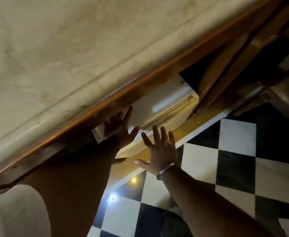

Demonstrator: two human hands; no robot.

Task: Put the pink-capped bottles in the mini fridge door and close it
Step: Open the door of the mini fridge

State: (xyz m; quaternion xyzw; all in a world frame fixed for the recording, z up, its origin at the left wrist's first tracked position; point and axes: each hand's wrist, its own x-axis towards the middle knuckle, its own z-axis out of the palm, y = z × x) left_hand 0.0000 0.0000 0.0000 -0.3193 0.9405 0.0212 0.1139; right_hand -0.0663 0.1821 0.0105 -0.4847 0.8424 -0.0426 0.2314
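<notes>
The white mini fridge (pixel 164 103) sits under a wooden-edged counter, seen at a steep tilt. Its door looks pressed against the body, with a thin seam along the edge. My left hand (pixel 121 129) lies flat on the door front, fingers spread. My right hand (pixel 159 149) hovers just in front of the door's lower edge, fingers spread and holding nothing, with a ring and a metal bracelet on the wrist. No pink-capped bottles are visible.
A pale stone countertop (pixel 63 48) with a wooden rim (pixel 106 101) fills the upper left. Black-and-white checkered floor (pixel 226 159) spreads at the lower right. Wooden furniture legs (pixel 277 101) stand at the right. A pale rounded object (pixel 15 211) sits at the bottom left.
</notes>
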